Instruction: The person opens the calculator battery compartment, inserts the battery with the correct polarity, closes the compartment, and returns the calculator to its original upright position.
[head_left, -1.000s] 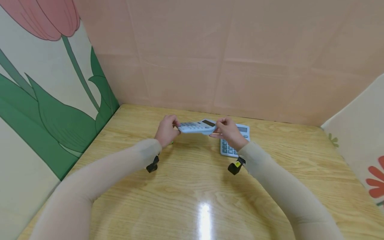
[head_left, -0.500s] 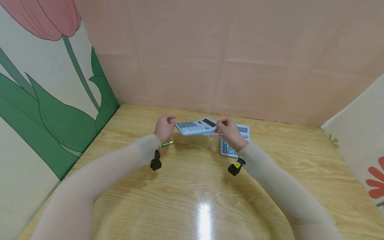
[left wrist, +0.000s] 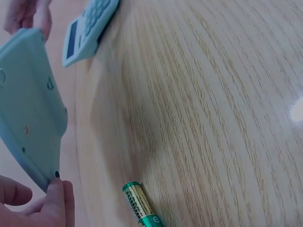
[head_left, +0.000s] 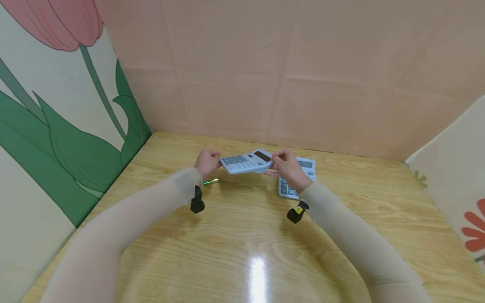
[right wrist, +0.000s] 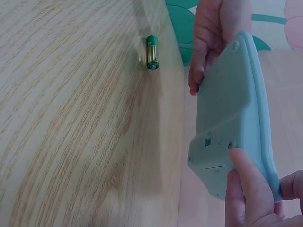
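A light blue calculator (head_left: 246,162) is held above the table between both hands, keys up and tilted. My left hand (head_left: 207,163) pinches its left end, with fingertips under the corner in the left wrist view. At the display end, my right hand (head_left: 289,168) grips it, thumb above and fingers on the underside. That underside (right wrist: 222,99) shows screws and a small slot in the right wrist view. A green and gold battery (left wrist: 141,205) lies on the table below my left hand. Behind my right hand lies a second light blue calculator (head_left: 289,191), partly covered.
The wood-grain table (head_left: 227,235) meets a pink cloth backdrop (head_left: 273,84) at its far edge. A tulip-printed panel (head_left: 57,109) stands on the left, and a flower-printed panel (head_left: 458,176) on the right. Both wrists carry black cameras (head_left: 197,202).
My left hand moved slightly away from the calculator's left end, uncovering the battery, then took that end again lower down. The calculator's left end has dropped and its keys face me more.
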Action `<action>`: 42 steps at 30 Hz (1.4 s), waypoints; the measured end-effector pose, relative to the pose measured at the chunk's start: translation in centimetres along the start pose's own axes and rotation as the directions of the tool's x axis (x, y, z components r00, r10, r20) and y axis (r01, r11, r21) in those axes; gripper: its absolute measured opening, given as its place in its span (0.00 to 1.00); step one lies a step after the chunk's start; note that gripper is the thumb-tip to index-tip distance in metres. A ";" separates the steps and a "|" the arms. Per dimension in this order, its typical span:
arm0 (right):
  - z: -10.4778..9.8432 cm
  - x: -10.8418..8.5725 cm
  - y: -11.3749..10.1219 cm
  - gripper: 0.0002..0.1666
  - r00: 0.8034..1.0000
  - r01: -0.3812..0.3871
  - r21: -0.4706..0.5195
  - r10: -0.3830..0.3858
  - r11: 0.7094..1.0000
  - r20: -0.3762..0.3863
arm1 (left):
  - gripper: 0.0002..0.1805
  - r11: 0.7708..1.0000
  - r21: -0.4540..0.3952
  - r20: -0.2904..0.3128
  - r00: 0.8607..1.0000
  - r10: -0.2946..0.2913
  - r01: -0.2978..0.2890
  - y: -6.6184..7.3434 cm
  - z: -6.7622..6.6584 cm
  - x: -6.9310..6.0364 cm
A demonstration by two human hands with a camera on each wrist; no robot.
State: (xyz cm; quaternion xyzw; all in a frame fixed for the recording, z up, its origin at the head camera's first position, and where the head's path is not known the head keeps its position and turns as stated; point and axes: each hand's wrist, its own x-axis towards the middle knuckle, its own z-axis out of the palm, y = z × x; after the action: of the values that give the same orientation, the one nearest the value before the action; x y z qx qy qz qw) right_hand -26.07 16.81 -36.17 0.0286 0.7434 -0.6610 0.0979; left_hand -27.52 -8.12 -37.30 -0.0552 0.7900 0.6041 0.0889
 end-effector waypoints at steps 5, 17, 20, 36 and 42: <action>-0.1 0.1 0.0 0.19 1.000 0.007 -0.013 -0.007 1.000 0.004 | 0.20 1.000 -0.020 -0.011 1.000 0.012 -0.012 -0.3 0.0 0.5; -0.2 0.2 0.0 0.16 1.000 0.014 0.018 -0.014 1.000 -0.001 | 0.16 0.999 -0.041 0.007 1.000 -0.012 0.013 -0.7 -0.6 1.0; -0.2 0.2 0.1 0.16 1.000 0.009 0.018 -0.009 1.000 -0.001 | 0.17 0.994 -0.104 0.013 0.999 -0.033 0.034 -0.5 -0.7 0.9; -1.0 0.7 -0.1 0.13 0.998 -0.044 0.057 0.046 0.997 -0.046 | 0.17 0.977 -0.199 0.036 0.997 -0.066 0.072 0.1 -1.0 0.5; -1.2 0.7 -0.6 0.18 0.997 -0.050 0.046 0.053 0.998 -0.055 | 0.17 0.967 -0.243 0.043 0.997 -0.070 0.078 0.3 -1.2 0.3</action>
State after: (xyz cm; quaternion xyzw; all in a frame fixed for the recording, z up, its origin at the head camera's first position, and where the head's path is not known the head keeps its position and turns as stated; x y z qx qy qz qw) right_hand -26.99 17.82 -35.61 0.0685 0.7300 -0.6736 0.0934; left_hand -28.00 -9.14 -36.77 -0.0852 0.7052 0.6940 0.1172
